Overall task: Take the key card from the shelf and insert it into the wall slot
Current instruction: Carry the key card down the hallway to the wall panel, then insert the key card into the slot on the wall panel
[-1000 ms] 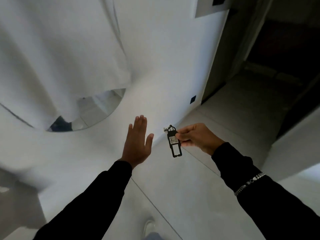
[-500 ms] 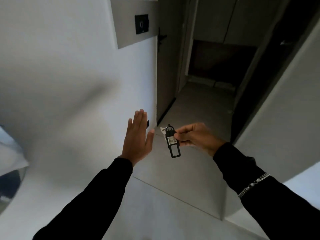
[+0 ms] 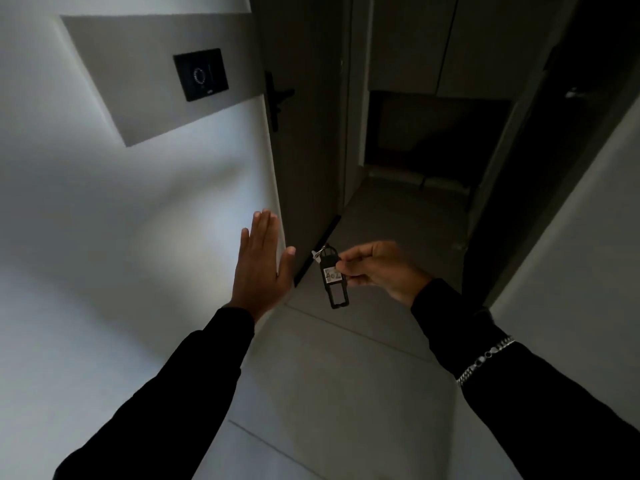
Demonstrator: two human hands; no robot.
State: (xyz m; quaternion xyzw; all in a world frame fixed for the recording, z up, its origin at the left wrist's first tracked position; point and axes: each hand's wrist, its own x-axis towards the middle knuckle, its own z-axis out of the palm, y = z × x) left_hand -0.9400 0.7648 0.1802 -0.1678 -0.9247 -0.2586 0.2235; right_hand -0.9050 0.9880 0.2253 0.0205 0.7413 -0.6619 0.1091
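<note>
Dim corridor; grey tiled floor point(image 3: 332, 382) running to the far end, where dark cabinet doors point(image 3: 443, 43) are standing above a black recess. White wall point(image 3: 86, 237) on the left, catching a soft patch of light. A grey panel point(image 3: 145, 84) is sitting high on that wall, carrying the black wall slot point(image 3: 201, 74) with a faint ring of dots glowing on it. Just right of the panel, a dark door point(image 3: 304, 133) with a black handle point(image 3: 277, 98).

The left hand point(image 3: 261, 268) is hovering flat and spread, fingers together, empty. The right hand point(image 3: 377, 268) is pinching the key card point(image 3: 333, 277), a black tag labelled 402, hanging low and well apart from the slot. A silver bracelet point(image 3: 485, 358) is lying over the right black sleeve.
</note>
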